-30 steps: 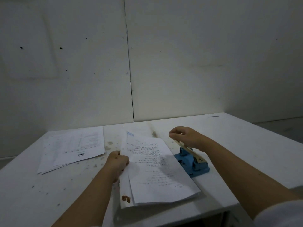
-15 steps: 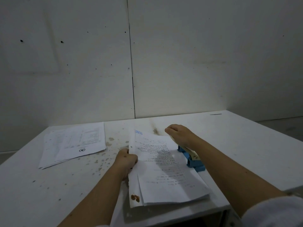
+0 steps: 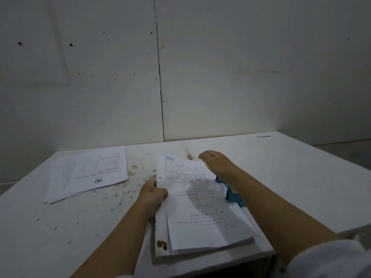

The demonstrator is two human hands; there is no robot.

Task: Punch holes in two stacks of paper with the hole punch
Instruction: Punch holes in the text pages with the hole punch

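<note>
A stack of printed paper point(image 3: 200, 213) lies in front of me on the white table point(image 3: 301, 177), its right edge pushed into a blue hole punch point(image 3: 233, 195). My left hand point(image 3: 153, 194) grips the stack's left edge, where one punched hole shows. My right hand point(image 3: 217, 163) rests palm down on the punch's cream lever, which my forearm mostly hides. A second stack of paper point(image 3: 88, 173) lies flat at the back left, apart from both hands.
The table is stained with brown specks between the two stacks. A white wall stands right behind the table. The near table edge runs just under the held stack, and the right edge drops off past my right arm.
My right hand has stayed on the punch lever and pressed lower. The stack and my left hand have shifted slightly right relative to the view; more of the punch is now covered by my arm.
</note>
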